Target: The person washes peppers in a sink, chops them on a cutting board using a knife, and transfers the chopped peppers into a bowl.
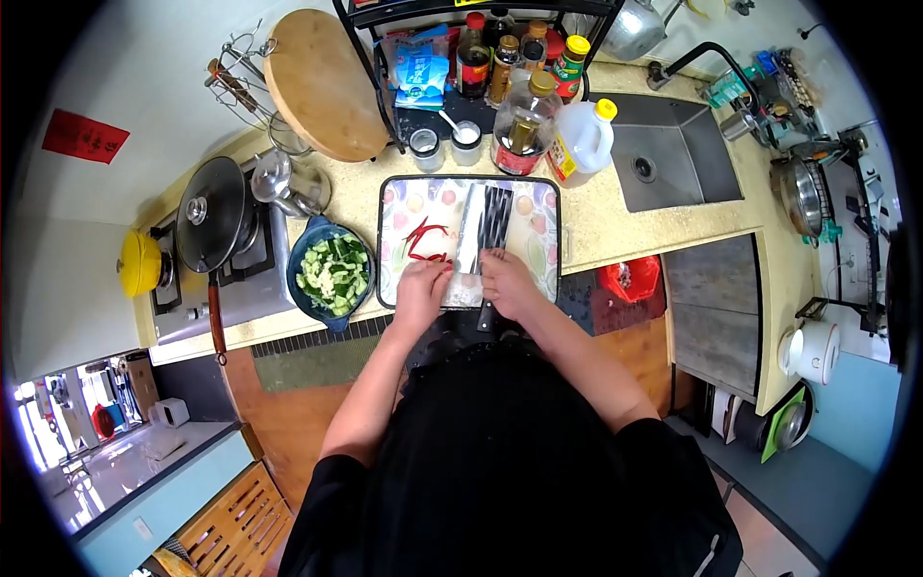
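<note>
Currently, on the cutting board (535,219), the left hand (423,290) is lying beside red chilies (428,257), the right hand (509,284) is touching the knife (493,226); both grips are looking unclear.

a kitchen: sink (678,159), stove (264,306), lidded pan (213,221), seasoning bottles (472,65), and red chillies (431,257) on a cutting board (540,274).

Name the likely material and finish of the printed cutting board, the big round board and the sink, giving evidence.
Printed cutting board: probably plastic, smooth; coloured print and dark rim suggest it.
Big round board: looks like wood, plain finish; warm tan colour.
Sink: probably stainless steel, satin; grey with soft sheen, though composite is possible.
</note>
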Tool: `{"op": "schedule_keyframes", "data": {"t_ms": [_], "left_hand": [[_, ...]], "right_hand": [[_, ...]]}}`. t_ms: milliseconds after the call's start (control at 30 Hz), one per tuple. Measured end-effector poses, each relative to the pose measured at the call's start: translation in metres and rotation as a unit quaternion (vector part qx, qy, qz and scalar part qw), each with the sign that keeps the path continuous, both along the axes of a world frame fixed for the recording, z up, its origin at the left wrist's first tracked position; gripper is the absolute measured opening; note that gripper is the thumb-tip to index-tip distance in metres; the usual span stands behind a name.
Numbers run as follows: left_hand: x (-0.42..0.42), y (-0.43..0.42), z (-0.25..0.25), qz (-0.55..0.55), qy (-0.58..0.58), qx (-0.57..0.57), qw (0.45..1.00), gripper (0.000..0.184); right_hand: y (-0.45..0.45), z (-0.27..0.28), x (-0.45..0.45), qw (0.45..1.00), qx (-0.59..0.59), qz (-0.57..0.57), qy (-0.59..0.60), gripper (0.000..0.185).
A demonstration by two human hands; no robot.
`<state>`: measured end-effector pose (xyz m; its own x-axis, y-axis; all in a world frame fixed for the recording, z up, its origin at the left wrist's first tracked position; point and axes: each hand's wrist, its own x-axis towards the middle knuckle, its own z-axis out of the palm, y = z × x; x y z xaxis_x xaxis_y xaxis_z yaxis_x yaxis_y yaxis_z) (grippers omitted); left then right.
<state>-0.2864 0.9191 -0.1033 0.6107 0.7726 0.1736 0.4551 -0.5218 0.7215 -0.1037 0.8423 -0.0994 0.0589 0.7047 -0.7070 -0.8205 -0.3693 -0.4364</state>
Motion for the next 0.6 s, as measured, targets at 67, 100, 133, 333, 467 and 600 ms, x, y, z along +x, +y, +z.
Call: {"op": "schedule_keyframes", "data": {"t_ms": [67,100,133,333,467,600], "left_hand": [[0.003,0.010,-0.012,0.029,0.051,0.041,0.997,0.018],[0.005,0.015,-0.020,0.033,0.062,0.060,0.996,0.018],[0.005,0.018,-0.027,0.036,0.072,0.077,0.994,0.019],[0.012,0.063,-0.049,0.021,0.121,0.129,0.984,0.017],[0.018,0.101,-0.072,-0.110,0.198,0.172,0.959,0.022],[0.016,0.093,-0.047,-0.068,0.092,0.170,0.979,0.023]], "right_hand": [[-0.005,-0.004,0.010,1.000,0.004,-0.019,0.020,0.020],[-0.008,-0.008,0.013,0.999,-0.003,-0.010,0.037,0.016],[-0.011,-0.012,0.012,0.999,-0.011,-0.015,0.030,0.014],[-0.019,0.016,0.010,0.998,-0.016,0.005,-0.060,0.014],[-0.027,0.006,0.015,0.999,0.010,0.010,-0.033,0.013],[-0.027,0.009,0.013,0.992,-0.015,0.064,-0.109,0.019]]}}
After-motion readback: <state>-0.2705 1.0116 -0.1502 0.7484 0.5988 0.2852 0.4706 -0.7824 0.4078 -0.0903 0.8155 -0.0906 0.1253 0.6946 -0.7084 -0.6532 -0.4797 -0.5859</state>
